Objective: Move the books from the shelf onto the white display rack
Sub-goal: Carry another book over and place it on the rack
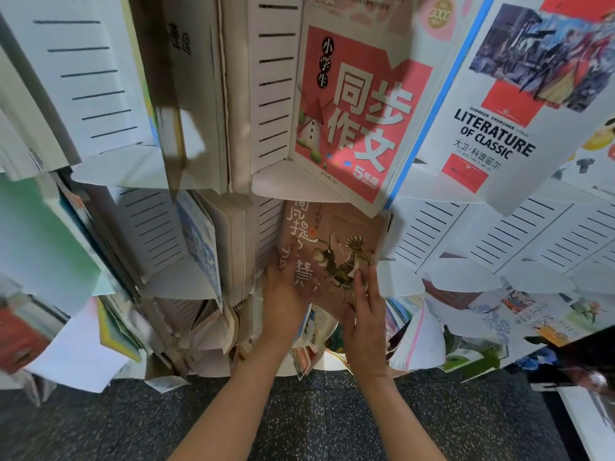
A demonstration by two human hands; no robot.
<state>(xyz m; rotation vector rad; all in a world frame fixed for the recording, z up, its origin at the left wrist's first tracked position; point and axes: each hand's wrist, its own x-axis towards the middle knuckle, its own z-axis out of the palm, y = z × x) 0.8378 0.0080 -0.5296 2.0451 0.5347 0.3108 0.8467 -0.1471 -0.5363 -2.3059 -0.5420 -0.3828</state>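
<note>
Both hands, left hand and right hand, are pressed flat-fingered against the brown book, seated in the white display rack; several pockets are filled; remaining shelf books cannot be judged.

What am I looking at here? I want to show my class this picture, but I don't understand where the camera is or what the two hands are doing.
There is no machine: a person wears one wide-angle camera on the head, looking forward and down, so the edges bend. The two bare arms are that person's own. In front stands a white display rack with slotted panels and pockets of books. Both hands are on a brown book with a cartoon rider on its cover, in a lower pocket: the left hand at its left edge, the right hand at its lower right, fingers fairly straight. Above sit a pink book and a white book reading "Literature of Classic". Below is speckled floor.
</note>
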